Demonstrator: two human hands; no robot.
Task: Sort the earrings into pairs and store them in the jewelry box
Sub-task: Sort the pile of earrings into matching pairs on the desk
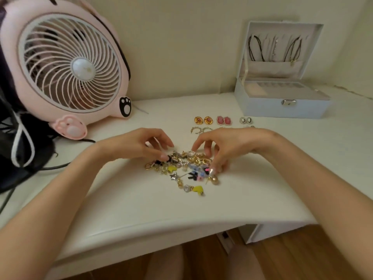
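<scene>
A heap of mixed earrings lies in the middle of the white table, gold, silver, yellow, blue and black pieces tangled together. My left hand hovers over the heap's left edge, fingers bent, fingertips touching the pieces. My right hand is over the heap's right side, fingers curved down into it; whether it holds a piece is unclear. Behind the hands lie matched pairs: gold-and-pink ovals, pink ovals, small cameos and silver hoops. The pale blue jewelry box stands open at the back right.
A pink cat-paw fan stands at the back left, with dark fabric and cords beside it. Necklaces hang inside the box lid. The table's front edge curves close to me, with wooden floor below.
</scene>
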